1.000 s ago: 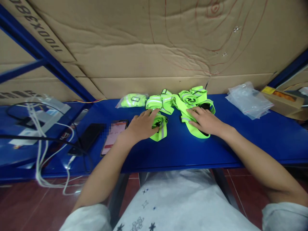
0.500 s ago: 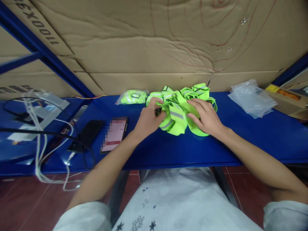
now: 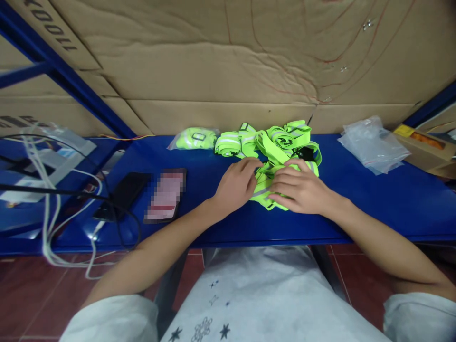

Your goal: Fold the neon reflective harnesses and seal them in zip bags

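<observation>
Both bare forearms reach forward from short pale sleeves and converge toward the middle, elbows spread wide. The left hand [image 3: 237,184] lies palm down, knuckles up, fingers curled inward with the thumb tucked toward the right hand. The right hand [image 3: 299,190] sits just beside it, palm down, fingers bent and pointing left, its grip closed loosely. The fingertips of the two hands nearly meet.

A: Both hands?
B: Left hand [image 3: 235,184] and right hand [image 3: 298,190] press a folded neon reflective strap [image 3: 265,189] on the blue worktop [image 3: 356,209].
A: Nearby?
B: Strap pile [image 3: 270,140] behind; phone [image 3: 166,194] left.
</observation>
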### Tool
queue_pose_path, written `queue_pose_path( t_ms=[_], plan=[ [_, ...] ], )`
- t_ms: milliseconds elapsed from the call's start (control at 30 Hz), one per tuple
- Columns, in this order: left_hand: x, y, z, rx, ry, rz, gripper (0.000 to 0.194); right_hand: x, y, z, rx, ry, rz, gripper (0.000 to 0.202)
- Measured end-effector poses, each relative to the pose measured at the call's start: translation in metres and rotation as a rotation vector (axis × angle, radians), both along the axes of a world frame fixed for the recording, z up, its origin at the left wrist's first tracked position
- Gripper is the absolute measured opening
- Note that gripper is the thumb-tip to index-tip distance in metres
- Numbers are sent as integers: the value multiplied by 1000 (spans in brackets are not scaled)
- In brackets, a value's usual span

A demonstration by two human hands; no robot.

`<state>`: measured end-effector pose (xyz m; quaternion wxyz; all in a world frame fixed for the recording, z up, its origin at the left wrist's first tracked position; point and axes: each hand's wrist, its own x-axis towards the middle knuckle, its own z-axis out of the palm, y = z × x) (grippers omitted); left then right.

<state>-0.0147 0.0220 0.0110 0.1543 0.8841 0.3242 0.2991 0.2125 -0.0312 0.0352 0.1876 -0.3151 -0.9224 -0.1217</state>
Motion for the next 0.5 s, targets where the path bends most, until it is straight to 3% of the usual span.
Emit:
queue_pose_path(
  t_ms=[67,167,267,500],
  plan=[
    [2,-5,-1,159,93,-105,28,7,7,0,-18,14,-41,30],
    [6,-12,-4,172,243,-191,41,12,13,1,-49,0,-62,37],
    [8,-17,-8,135,312,-124,55,16,15,2,-58,-23,-112,39],
    [6,-23,0,119,342,-14,40,35,23,-4,-79,-84,-381,33]
  ],
)
